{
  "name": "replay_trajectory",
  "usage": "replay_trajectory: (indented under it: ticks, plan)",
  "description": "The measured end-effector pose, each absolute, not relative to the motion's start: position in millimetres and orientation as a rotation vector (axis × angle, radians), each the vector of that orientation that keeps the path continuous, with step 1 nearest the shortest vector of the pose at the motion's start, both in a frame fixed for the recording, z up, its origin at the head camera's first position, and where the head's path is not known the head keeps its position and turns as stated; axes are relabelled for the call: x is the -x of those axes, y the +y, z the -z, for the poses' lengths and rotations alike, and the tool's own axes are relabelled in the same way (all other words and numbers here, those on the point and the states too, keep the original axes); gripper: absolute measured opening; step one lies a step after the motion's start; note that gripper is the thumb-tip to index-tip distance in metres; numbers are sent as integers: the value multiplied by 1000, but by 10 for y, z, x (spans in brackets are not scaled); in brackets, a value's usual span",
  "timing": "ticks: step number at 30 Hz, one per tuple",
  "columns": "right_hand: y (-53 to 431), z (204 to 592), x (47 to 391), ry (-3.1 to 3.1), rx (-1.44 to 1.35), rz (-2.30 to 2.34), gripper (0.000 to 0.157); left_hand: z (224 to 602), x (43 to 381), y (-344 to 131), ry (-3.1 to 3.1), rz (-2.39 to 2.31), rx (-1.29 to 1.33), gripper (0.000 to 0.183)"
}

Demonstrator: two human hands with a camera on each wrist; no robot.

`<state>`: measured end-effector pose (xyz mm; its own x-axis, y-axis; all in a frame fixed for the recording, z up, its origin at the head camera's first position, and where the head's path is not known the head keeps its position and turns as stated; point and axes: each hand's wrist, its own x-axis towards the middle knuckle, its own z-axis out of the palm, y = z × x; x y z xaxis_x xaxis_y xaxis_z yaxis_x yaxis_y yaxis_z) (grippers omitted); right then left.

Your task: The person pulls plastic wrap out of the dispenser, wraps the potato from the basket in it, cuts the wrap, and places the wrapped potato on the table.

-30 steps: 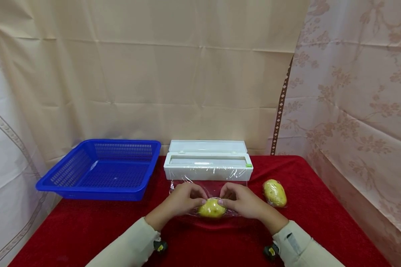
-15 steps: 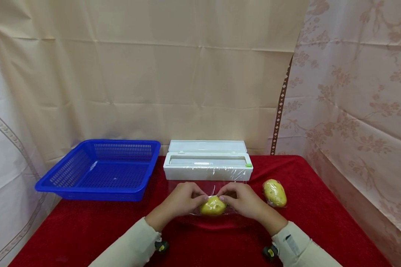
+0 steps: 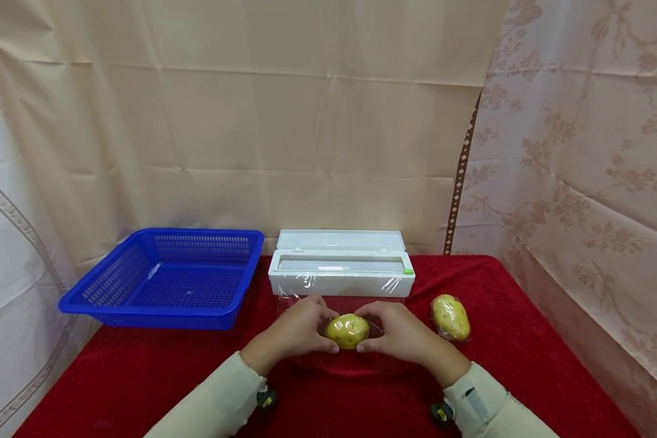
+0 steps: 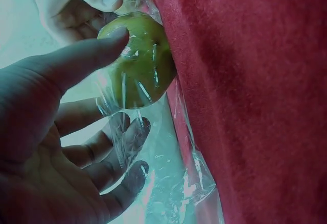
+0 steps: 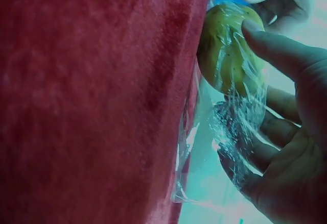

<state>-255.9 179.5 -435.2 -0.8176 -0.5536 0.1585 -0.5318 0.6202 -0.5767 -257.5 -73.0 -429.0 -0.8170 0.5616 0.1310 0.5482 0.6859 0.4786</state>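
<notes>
A yellow potato (image 3: 347,333) under clear cling film (image 4: 191,180) lies on the red cloth, in front of the dispenser. My left hand (image 3: 300,328) grips its left end, the thumb (image 4: 112,43) pressing the filmed surface and the fingers spread behind. From the other end my right hand (image 3: 398,331) holds it the same way, with its thumb (image 5: 260,35) on the near side. Wrinkled film bunches against the right fingers in the right wrist view. A flat sheet of film still runs from the potato toward the dispenser.
Behind the hands stands a white cling film dispenser (image 3: 342,285), lid raised, a green slider (image 3: 407,271) at its right end. Another film-wrapped potato (image 3: 451,317) lies to the right. A blue plastic basket (image 3: 166,316) sits at the left. Curtains hang behind the table.
The thumbs have gone from the potato's top edge down to its near side, and the fingers have spread around its ends. The potato has shifted slightly toward the dispenser.
</notes>
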Motion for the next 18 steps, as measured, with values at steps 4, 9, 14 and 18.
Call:
replay_trajectory:
  ticks: [4, 9, 14, 18]
  plan:
    - [1758, 4363, 2574, 2789, 921, 978, 50, 4299, 2605, -711, 2858, -767, -924, 45]
    - [1715, 4366, 2611, 2809, 890, 935, 50, 4307, 2638, -694, 2857, -721, -869, 46]
    - [1701, 4378, 2645, 2857, 840, 873, 50, 4327, 2676, -706, 2852, -785, -791, 55]
    - [1705, 4411, 2671, 2857, 804, 881, 47, 4336, 2697, -724, 2858, -814, -797, 40]
